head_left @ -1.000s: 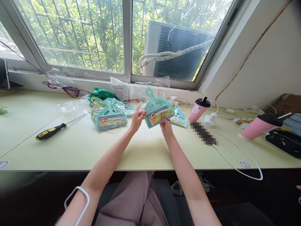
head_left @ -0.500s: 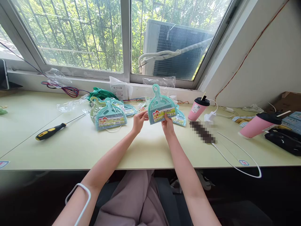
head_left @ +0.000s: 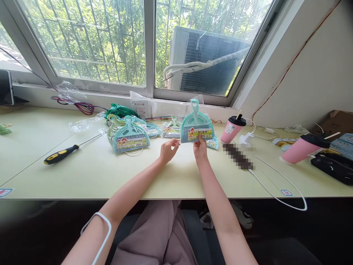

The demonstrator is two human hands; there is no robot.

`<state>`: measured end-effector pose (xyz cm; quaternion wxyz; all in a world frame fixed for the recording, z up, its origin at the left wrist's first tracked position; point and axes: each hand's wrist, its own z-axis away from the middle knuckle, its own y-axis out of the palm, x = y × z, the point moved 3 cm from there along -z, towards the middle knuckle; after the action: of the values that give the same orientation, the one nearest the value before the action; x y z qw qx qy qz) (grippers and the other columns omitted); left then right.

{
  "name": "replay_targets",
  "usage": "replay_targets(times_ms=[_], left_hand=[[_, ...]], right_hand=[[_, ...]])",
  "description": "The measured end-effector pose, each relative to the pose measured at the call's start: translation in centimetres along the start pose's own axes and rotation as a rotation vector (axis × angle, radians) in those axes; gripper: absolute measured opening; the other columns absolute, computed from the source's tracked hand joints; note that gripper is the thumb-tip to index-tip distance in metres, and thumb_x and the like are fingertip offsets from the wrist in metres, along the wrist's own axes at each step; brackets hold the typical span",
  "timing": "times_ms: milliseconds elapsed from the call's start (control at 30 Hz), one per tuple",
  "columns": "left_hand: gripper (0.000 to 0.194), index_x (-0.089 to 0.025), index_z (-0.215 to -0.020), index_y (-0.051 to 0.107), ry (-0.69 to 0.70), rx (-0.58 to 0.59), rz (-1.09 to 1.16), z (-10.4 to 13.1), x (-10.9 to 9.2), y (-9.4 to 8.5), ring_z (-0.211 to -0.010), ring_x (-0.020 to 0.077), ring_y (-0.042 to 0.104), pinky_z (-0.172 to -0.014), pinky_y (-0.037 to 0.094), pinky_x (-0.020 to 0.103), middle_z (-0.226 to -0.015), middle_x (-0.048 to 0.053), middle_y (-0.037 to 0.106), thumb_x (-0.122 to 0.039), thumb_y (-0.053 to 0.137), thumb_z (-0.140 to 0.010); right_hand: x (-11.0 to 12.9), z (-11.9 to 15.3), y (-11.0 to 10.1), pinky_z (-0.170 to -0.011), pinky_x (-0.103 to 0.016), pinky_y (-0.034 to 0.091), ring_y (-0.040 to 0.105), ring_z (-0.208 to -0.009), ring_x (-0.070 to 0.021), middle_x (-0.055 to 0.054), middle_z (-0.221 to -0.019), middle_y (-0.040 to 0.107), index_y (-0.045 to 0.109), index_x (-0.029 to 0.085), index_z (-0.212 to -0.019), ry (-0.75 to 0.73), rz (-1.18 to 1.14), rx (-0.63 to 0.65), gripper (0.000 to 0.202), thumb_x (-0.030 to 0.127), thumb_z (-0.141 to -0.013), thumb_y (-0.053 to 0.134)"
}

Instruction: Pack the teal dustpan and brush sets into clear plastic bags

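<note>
My right hand (head_left: 200, 149) grips the lower edge of a mint-green dustpan-and-brush set (head_left: 197, 123), held upright above the table in its clear plastic bag. The thumb lies over the colourful label. At the set's lower left corner, the fingertips of my left hand (head_left: 168, 151) come together on the edge of the plastic bag (head_left: 180, 142). Behind stand a pale green bagged set (head_left: 172, 127) and another blue-green one (head_left: 213, 142), partly hidden. More bagged sets (head_left: 131, 136) lie in a pile to the left.
Left on the table (head_left: 91, 176) lies a black-and-yellow screwdriver (head_left: 62, 154). Green plastic (head_left: 120, 110) and clear wrappers (head_left: 86, 123) are near the window. Rightward are two pink cups (head_left: 233, 129), a white cable (head_left: 278, 200), a charger (head_left: 246, 138) and a black case (head_left: 332, 168).
The held set has moved right and stands more upright. My left hand has shifted slightly right and down to its lower corner, and the pale green set behind shows more fully.
</note>
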<state>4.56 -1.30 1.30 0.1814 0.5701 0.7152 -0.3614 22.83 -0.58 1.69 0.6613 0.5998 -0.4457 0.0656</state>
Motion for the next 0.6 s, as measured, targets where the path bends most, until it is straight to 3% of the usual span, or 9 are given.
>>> replay_targets(times_ms=[100,233,300,367,500,600], left_hand=[[0.040,-0.023,-0.121,0.059,0.016,-0.046,0.098,-0.3,-0.1,-0.3,-0.095,0.0215,0.071,-0.092,0.053,0.040,-0.108,0.008,0.073,-0.051,0.054,-0.093],[0.082,-0.026,-0.146,0.032,-0.083,-0.076,0.447,-1.9,0.2,-0.7,-0.134,0.0293,0.052,-0.110,0.042,0.048,-0.149,0.017,0.048,-0.064,0.065,-0.081],[0.091,-0.028,-0.147,0.028,-0.166,-0.025,0.585,-2.5,0.2,-0.4,-0.134,0.0313,0.051,-0.108,0.044,0.049,-0.150,0.017,0.047,-0.062,0.073,-0.076],[0.098,-0.028,-0.147,0.027,-0.205,-0.002,0.664,-2.6,0.1,0.0,-0.125,0.0311,0.059,-0.102,0.050,0.048,-0.140,0.016,0.056,-0.054,0.082,-0.070],[0.094,-0.026,-0.139,0.034,-0.245,-0.063,0.680,-2.3,0.6,0.4,-0.108,0.0293,0.068,-0.087,0.058,0.043,-0.120,0.012,0.067,-0.047,0.087,-0.064],[0.097,-0.023,-0.135,0.036,-0.252,-0.107,0.667,-2.2,1.2,0.4,-0.103,0.0293,0.069,-0.086,0.058,0.044,-0.115,0.011,0.068,-0.045,0.091,-0.059]], right_hand=[[0.3,-0.2,-0.2,-0.104,-0.033,0.056,0.064,-0.122,-0.0163,0.000,-0.123,0.071,0.066,0.026,-0.112,-0.029,-0.030,0.017,0.037,0.025,-0.077,0.076],[0.1,0.2,0.3,-0.104,-0.034,0.055,0.064,-0.122,-0.0179,0.000,-0.120,0.072,0.067,0.025,-0.108,-0.024,-0.002,0.104,0.038,0.026,-0.072,0.079],[-0.3,0.7,0.8,-0.103,-0.036,0.056,0.064,-0.120,-0.0197,-0.001,-0.119,0.072,0.068,0.024,-0.106,-0.007,0.048,0.157,0.038,0.027,-0.070,0.080],[-0.8,1.2,1.4,-0.103,-0.038,0.055,0.065,-0.119,-0.0208,-0.002,-0.118,0.073,0.069,0.024,-0.106,0.009,0.077,0.207,0.039,0.028,-0.069,0.081],[-1.2,1.8,1.9,-0.102,-0.037,0.054,0.065,-0.117,-0.0202,-0.001,-0.116,0.073,0.069,0.025,-0.106,0.036,0.073,0.258,0.040,0.027,-0.067,0.081],[-1.3,2.0,2.0,-0.100,-0.034,0.055,0.065,-0.118,-0.0192,0.000,-0.115,0.073,0.068,0.025,-0.107,0.058,0.077,0.269,0.036,0.031,-0.072,0.077]])
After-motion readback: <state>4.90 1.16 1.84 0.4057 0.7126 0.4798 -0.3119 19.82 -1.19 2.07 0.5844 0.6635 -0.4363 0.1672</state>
